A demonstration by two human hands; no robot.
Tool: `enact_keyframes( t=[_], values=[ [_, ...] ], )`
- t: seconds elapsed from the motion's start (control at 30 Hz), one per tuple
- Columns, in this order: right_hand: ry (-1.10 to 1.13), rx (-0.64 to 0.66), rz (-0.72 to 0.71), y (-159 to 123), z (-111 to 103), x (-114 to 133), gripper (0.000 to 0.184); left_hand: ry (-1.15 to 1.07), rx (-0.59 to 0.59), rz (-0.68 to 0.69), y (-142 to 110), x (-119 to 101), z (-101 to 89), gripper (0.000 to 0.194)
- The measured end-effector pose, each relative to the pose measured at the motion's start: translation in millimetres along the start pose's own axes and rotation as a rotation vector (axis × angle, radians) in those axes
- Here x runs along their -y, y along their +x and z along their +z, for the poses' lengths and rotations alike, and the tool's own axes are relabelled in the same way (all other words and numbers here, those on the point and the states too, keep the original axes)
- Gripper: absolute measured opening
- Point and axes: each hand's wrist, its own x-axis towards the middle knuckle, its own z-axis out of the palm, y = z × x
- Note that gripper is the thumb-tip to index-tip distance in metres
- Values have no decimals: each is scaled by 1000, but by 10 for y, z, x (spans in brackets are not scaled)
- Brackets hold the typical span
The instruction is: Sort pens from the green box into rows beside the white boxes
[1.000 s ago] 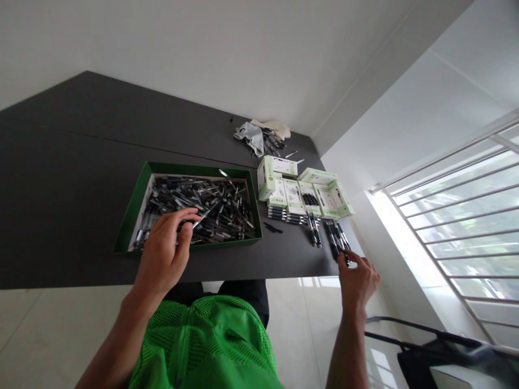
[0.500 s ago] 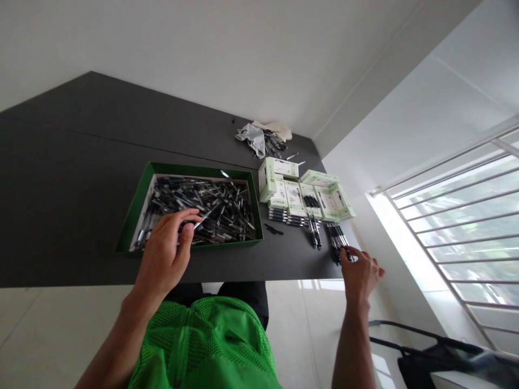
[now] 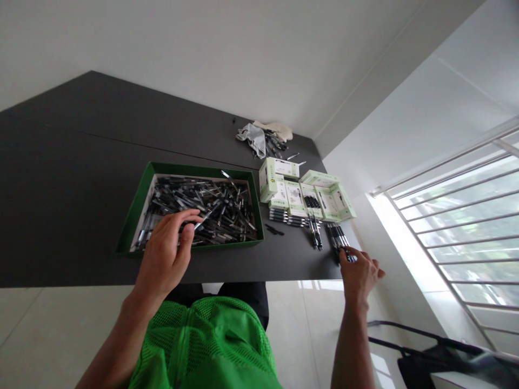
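Note:
My left hand (image 3: 165, 251) is over the front left of a green box (image 3: 259, 229) full of loose black-and-clear pens (image 3: 190, 194). Its thumb and fingertips are closed about one slim pen (image 3: 206, 216), which slants up to the right over the heap. At the table's front right corner, my right hand (image 3: 360, 273) pinches the black end of a pen (image 3: 351, 258). That pen is at the near end of a row of pens (image 3: 337, 234) lying side by side. The fingers partly hide it.
Right of the green box are white-and-green pen cartons (image 3: 295, 197), one an open tray (image 3: 332, 201), with pens stacked before them. Two pens (image 3: 314, 232) and small black pieces (image 3: 274, 229) lie nearby. Cloths (image 3: 253, 139) cover more pens behind. A barred window (image 3: 466, 232) is at right.
Hardly anything differs. Both hands keep their places, and the view has shifted very slightly.

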Motion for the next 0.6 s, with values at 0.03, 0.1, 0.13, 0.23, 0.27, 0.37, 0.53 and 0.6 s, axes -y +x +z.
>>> enact_keyframes(
  t=[0.03,0.1,0.13,0.23,0.27,0.37,0.53,0.6],
  values=[
    [3,-3,-2,-2,-5,4,42,0,1,2,0,-1,-1,33],
    [14,-10,-4,-6,-21,16,42,3,3,2,3,-3,-2,32],
    [23,-14,-5,-9,-31,25,42,5,4,1,5,-2,-1,32],
    [69,-43,-13,-28,-72,84,41,9,6,3,7,-1,1,32],
    [92,-61,-22,-40,-90,120,40,11,7,4,7,-1,2,32],
    [209,-121,-102,-101,-156,300,36,25,14,11,10,0,7,31],
    [469,-167,-253,-319,-262,824,30,53,27,41,16,7,23,28],
    [566,-145,-303,-444,-282,1067,28,48,18,58,14,14,18,25]
  ],
)
